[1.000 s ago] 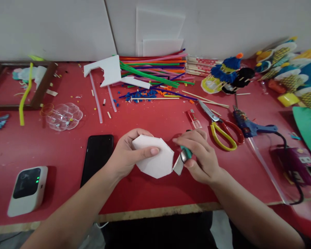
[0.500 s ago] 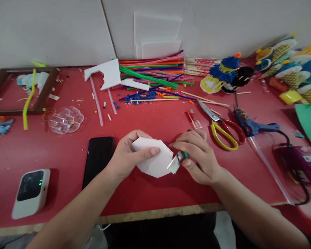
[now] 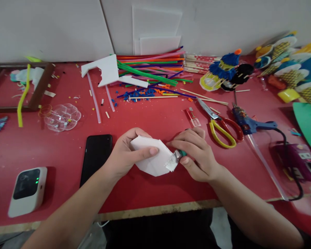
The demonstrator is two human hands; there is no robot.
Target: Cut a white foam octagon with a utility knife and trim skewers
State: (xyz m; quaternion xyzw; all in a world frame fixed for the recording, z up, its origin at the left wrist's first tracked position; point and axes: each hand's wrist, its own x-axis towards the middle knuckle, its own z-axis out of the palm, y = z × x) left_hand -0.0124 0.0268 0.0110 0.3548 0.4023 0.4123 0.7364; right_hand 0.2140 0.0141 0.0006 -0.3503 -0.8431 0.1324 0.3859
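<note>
My left hand (image 3: 131,150) grips a white foam board piece (image 3: 151,162) with a many-sided outline, thumb flat on its face and fingers behind it. Held in my right hand (image 3: 197,154) is a utility knife (image 3: 176,155) with a green part showing between the fingers. Its blade lies at the right edge of the foam piece, overlapping it from my viewpoint. Most of the knife's handle is hidden by my fingers. Both hands are above the red table (image 3: 134,193), near its front edge.
Scissors (image 3: 220,128), a red-and-clear lighter (image 3: 193,117) and a blue glue gun (image 3: 251,122) lie to the right. A black phone (image 3: 97,155) and a white device (image 3: 28,191) are on the left. Pipe cleaners (image 3: 150,69) and a cut foam shape (image 3: 109,72) lie behind.
The knife blade has shifted slightly left and turned, now lying over the foam piece's right edge. My left hand keeps its hold. The whole view has shifted a little.
</note>
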